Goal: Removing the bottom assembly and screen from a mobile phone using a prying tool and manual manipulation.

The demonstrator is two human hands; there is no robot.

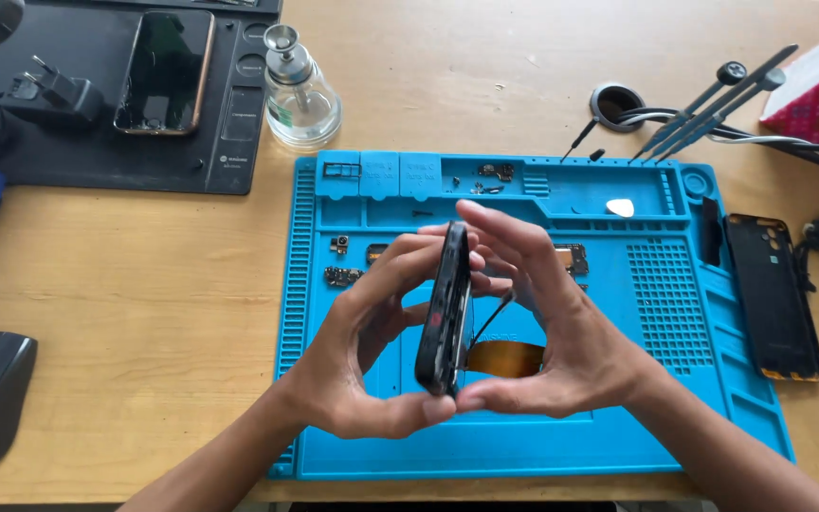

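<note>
Step in hand: judged mid-disassembly; phone body (445,308) held on edge above the blue repair mat (675,313), its middle.
Left hand (357,351): fingers curled round the phone's near side, thumb tip pressed at its lower end.
Right hand (547,322): fingers laid along the far side, thumb meeting the left thumb; a thin dark tool (491,315) lies slanted against its palm.
Next move calls for: a steady, light touch at the seam; amber flex ribbon (509,357) beside it looks delicate.
Materials: mat rubbery, ribbed, with trays; phone glossy black, rounded corners.
Off mat, right: dark back cover (774,294), flat, scuffed edges.
</note>
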